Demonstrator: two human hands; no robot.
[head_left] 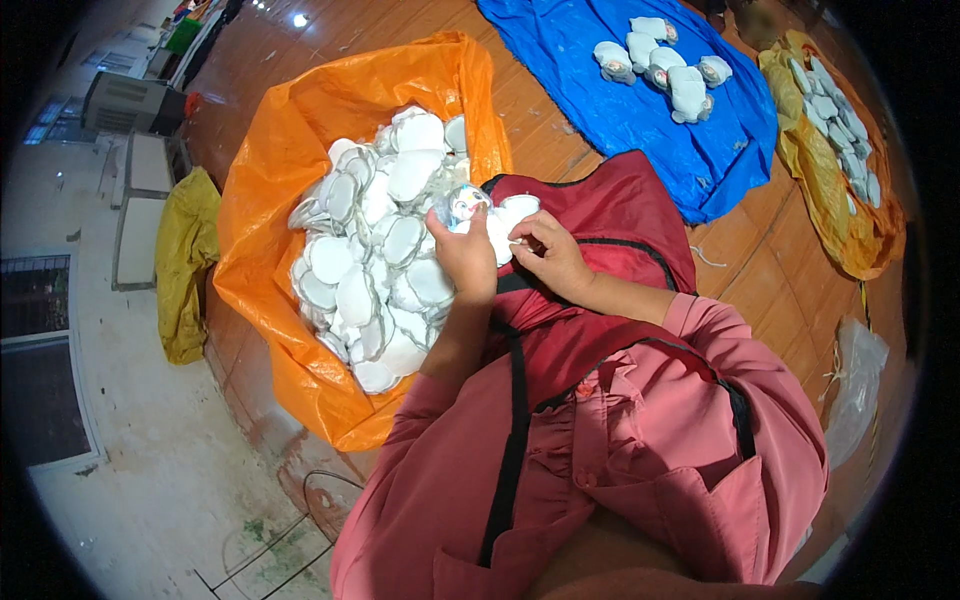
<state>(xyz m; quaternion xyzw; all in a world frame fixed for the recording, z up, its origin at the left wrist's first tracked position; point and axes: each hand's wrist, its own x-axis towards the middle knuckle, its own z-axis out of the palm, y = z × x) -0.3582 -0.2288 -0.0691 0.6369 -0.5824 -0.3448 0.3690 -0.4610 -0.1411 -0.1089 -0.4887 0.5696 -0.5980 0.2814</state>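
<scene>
Left fingers: the left hand (466, 262) is clamped on a padded white piece (497, 236), thumb lying across its front.
Right fingers: those of the right hand (553, 258) are bunched at the piece's right edge; whether they pinch it, I cannot tell.
White piece: held over the near end of a dark red cloth (625, 215) with black trim, just beside the orange sack.
Orange sack (272, 130): left, wide open, heaped with flat white pads (355, 300).
Floor (525, 110): reddish-brown tiles, scuffed.
Far right: a blue sheet (640, 130) bears a small cluster of stuffed pieces (688, 90); right of it, a yellow-orange sack (810, 165) holds pale pads.
Near right: a crumpled clear bag (858, 385).
Left side: stained pale wall (150, 400), a yellow sack (187, 265) near it, a grey boxy unit (125, 103) farther off.
</scene>
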